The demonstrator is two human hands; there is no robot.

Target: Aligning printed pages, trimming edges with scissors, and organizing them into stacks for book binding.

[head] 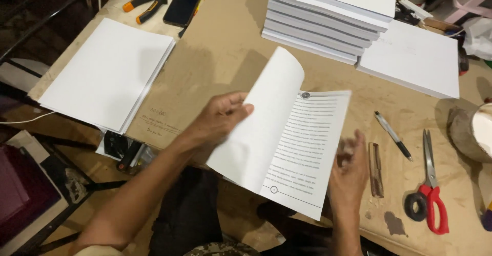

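Printed booklet (287, 148) lies mid-frame on the bench (220, 46); thin, floppy paper, likely best gripped by its edges. Left hand (218, 120) pinches a lifted page; right hand (348, 166) rests loosely curled at its right edge.

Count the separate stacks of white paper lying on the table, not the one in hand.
3: one stack at the left edge, a tall pile at top centre, and a flatter stack right of it. More may lie outside the frame.
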